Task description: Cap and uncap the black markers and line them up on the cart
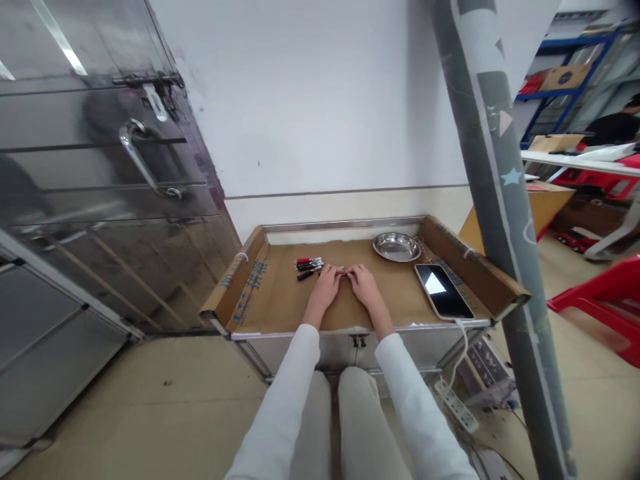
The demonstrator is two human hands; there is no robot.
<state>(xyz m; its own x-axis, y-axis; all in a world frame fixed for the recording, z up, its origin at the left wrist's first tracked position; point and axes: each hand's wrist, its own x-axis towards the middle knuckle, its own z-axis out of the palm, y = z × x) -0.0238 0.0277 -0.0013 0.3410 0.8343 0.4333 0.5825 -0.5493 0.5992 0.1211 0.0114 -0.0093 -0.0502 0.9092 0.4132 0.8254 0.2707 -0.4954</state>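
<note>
My left hand [327, 283] and my right hand [363, 283] meet fingertip to fingertip over the cardboard-lined bench top [280, 307]. Both sets of fingers are closed in a pinch. Something small and thin seems to lie between them, but it is too small and too covered to name. Just left of my left hand lies a bunch of pens [308, 265], red and black with shiny metal parts, side by side. Beyond my right hand, towards the back, sits a round shallow metal dish [397, 247].
A phone [443, 291] lies at the right, near a white cable [463, 343] running to a power strip [456, 405]. Cardboard walls [473, 263] edge the bench. A grey-wrapped pipe [505, 200] slants past its right side. Left stands a metal door [100, 167]. A person [613, 127] is far right.
</note>
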